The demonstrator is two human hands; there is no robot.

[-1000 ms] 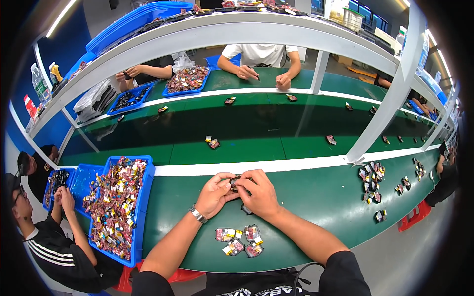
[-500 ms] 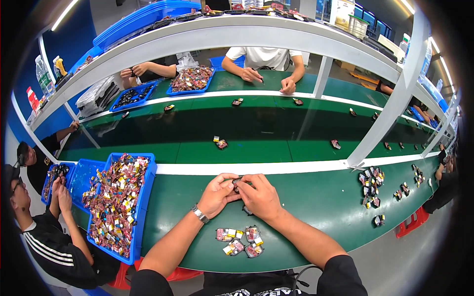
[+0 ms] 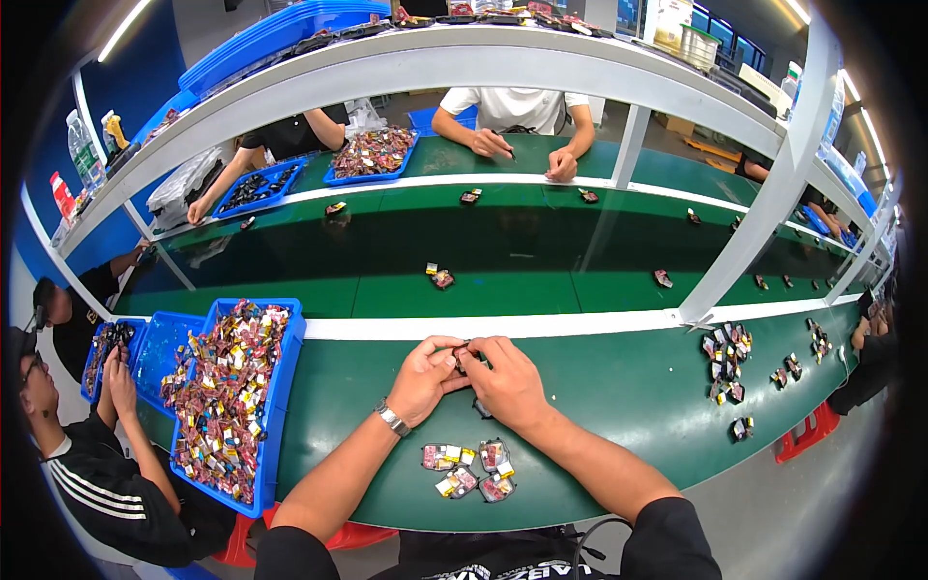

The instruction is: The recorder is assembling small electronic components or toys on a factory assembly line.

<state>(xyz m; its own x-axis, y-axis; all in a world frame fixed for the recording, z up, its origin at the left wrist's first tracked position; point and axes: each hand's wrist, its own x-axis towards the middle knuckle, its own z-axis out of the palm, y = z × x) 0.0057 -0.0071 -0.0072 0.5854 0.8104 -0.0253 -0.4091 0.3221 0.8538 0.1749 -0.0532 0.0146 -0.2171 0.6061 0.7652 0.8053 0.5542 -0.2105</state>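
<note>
Above the green table my left hand (image 3: 425, 379) and my right hand (image 3: 506, 384) meet, fingers closed round a small black part (image 3: 461, 358). Most of that part is hidden by the fingers. Another dark piece (image 3: 482, 410) shows partly beneath my right hand, on the table. Closer to me lies a small cluster of flat black-edged assemblies (image 3: 468, 470) with reddish boards and white and yellow pieces. To the left of my hands stands a blue tray (image 3: 277, 425) heaped with similar reddish, white and yellow pieces.
Beyond a white rail (image 3: 503, 327), small assemblies (image 3: 442, 278) lie spaced along a green belt. More assemblies (image 3: 725, 362) are grouped at the right. A white shelf frame (image 3: 773, 184) rises over the belt. Co-workers sit at the left and across; one's hand (image 3: 197, 211) is beside a blue tray.
Pieces on the belt have shifted slightly right. Across the belt at the left, a co-worker's hand has come down beside the tray of black parts. My hands stay nearly in place, fingers slightly shifted.
</note>
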